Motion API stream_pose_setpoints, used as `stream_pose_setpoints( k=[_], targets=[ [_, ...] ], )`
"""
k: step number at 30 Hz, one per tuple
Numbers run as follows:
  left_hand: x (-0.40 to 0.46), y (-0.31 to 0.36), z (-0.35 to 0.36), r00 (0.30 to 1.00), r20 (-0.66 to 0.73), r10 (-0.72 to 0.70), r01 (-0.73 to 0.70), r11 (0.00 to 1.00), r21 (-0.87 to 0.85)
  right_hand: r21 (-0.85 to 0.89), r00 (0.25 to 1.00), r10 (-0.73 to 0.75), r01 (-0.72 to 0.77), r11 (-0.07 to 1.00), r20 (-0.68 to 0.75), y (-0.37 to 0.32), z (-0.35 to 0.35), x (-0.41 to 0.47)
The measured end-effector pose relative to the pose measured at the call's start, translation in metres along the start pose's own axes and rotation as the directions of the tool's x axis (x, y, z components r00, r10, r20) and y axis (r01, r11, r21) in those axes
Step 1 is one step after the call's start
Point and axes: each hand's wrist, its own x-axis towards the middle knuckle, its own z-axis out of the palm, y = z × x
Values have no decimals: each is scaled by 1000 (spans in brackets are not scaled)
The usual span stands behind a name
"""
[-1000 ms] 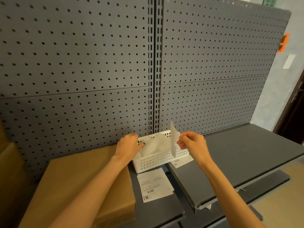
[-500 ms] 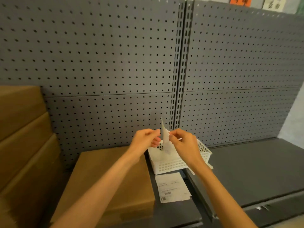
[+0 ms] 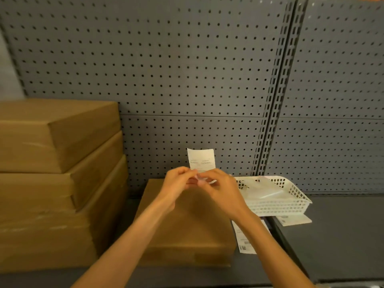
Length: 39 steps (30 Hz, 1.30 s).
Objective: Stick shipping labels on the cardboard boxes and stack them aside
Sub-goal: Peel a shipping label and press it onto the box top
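A white shipping label stands upright above a flat cardboard box on the grey shelf. My left hand and my right hand both pinch the label's lower edge, fingertips close together. The printed side faces me. To the left rises a stack of three cardboard boxes. Whether the label's backing is separating is too blurred to tell.
A white perforated basket with clear sheets sits right of the box. Loose labels lie on the shelf, one by the box and one under the basket. A grey pegboard forms the back wall. The shelf extends right.
The view has swung left, bringing the stack of boxes into sight. My left hand left the basket and joined the right on the label, which now faces me above the flat box.
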Motion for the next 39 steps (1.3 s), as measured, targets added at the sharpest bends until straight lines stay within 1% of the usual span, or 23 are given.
stream_pose_setpoints(
  k=[2, 5, 7, 8, 9, 12, 14, 16, 22, 25, 29, 33, 39],
  targets=[
    [1, 0, -15, 999, -33, -6, 6, 1000, 27, 24, 1000, 24, -24, 999, -16, -2, 3, 4],
    [0, 1, -36, 998, -57, -2, 6, 998, 66, 32, 987, 86, -82, 996, -139, -4, 4, 11],
    [-2, 3, -48, 998, -62, 12, -7, 997, 76, 57, 967, 160, -152, 987, -199, -5, 6, 15],
    [-4, 4, -52, 998, -57, 19, -14, 997, 76, 72, 961, 204, -194, 978, -187, -5, 8, 16],
    [-6, 5, -55, 999, -49, 19, -16, 998, 67, 90, 958, 248, -237, 967, -146, -5, 10, 18],
    [-10, 3, -61, 1000, -19, 3, -2, 999, 46, 176, 939, 343, -341, 924, 18, -4, 21, 20],
    [-10, -1, -64, 1000, 5, -9, 9, 999, 54, 213, 929, 367, -369, 904, 53, 0, 29, 21],
    [-10, -5, -67, 1000, 12, -17, 16, 996, 89, 214, 921, 388, -387, 897, 39, 4, 34, 21],
    [-8, -20, -75, 1000, 7, 11, -12, 935, 353, 158, 909, 413, -416, 895, 51, 8, 35, 14],
    [-7, -24, -75, 1000, 22, 15, -23, 906, 423, 122, 902, 430, -432, 894, 42, 10, 37, 11],
    [-5, -26, -75, 997, 81, -15, -30, 851, 524, 29, 902, 433, -432, 901, 1, 13, 39, 7],
    [-4, -28, -77, 997, 70, -43, -5, 819, 574, -90, 905, 426, -422, 902, 27, 14, 42, 4],
    [-4, -36, -81, 995, 59, -79, 23, 773, 634, -151, 905, 423, -412, 898, 47, 19, 50, 1]
  ],
)
